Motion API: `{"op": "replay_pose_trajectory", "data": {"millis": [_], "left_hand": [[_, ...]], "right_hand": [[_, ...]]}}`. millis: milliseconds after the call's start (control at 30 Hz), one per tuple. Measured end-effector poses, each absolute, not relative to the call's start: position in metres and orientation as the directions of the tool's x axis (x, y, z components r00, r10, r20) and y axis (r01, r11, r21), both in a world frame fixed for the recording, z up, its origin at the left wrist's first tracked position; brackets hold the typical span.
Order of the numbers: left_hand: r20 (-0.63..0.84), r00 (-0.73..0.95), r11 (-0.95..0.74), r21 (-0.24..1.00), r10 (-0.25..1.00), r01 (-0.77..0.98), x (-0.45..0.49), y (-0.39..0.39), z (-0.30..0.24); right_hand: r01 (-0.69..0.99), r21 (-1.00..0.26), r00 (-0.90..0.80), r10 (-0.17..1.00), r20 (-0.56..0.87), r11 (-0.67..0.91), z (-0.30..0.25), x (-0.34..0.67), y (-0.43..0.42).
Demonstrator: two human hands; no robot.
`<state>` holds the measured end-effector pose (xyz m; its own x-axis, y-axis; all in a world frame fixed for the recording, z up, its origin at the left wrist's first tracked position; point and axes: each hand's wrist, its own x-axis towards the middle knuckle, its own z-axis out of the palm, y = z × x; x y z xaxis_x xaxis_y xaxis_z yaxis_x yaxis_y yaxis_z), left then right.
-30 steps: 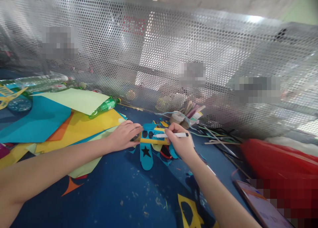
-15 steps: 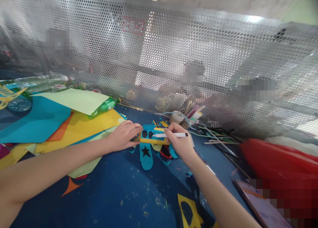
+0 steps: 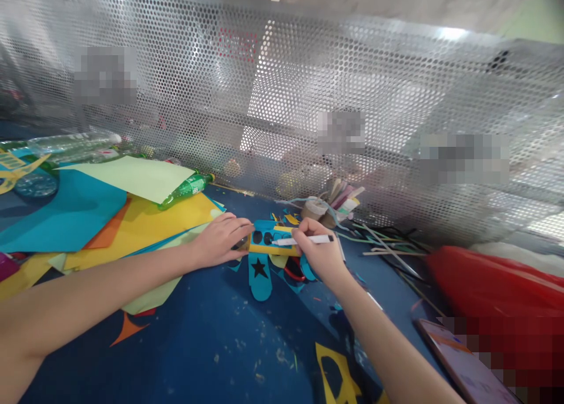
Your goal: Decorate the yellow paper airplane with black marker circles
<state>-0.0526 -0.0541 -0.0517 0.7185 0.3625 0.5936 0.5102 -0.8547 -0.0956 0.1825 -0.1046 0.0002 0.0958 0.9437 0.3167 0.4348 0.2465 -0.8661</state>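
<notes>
A model plane (image 3: 274, 249) in yellow and blue paper lies in front of me, with dark round window shapes along its blue strip. Its blue wing (image 3: 260, 280) bears a black star and points toward me. My left hand (image 3: 224, 239) closes around the plane's left end, where clear, dark-looking plastic shows. A white marker (image 3: 304, 239) is pinched in my right hand (image 3: 315, 246), its black end pointing right. The marker's tip touches or hovers just over the blue strip beside the dark circles; I cannot tell which.
Coloured paper sheets (image 3: 132, 216) and a green bottle (image 3: 187, 189) lie to the left. A perforated metal screen (image 3: 198, 87) stands behind. At right are a tape roll (image 3: 314, 209), a red bag (image 3: 480, 280) and a phone (image 3: 462, 357). A yellow paper scrap (image 3: 326, 363) lies in front.
The marker's tip has shifted very slightly downward on the blue strip. My left hand and the plane stay where they were.
</notes>
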Motion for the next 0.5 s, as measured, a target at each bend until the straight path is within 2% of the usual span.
{"op": "replay_pose_trajectory", "data": {"millis": [267, 500], "left_hand": [[0.597, 0.715, -0.853, -0.096, 0.363, 0.513, -0.0526, -0.0536, -0.0529], [0.596, 0.715, -0.854, -0.092, 0.365, 0.512, -0.0527, -0.0541, -0.0524]], "right_hand": [[0.472, -0.846, 0.102, 0.938, 0.331, 0.248, 0.0003, 0.1823, -0.1048], [0.431, -0.862, 0.116, 0.931, 0.345, 0.266, 0.0026, 0.1830, -0.1055]]}}
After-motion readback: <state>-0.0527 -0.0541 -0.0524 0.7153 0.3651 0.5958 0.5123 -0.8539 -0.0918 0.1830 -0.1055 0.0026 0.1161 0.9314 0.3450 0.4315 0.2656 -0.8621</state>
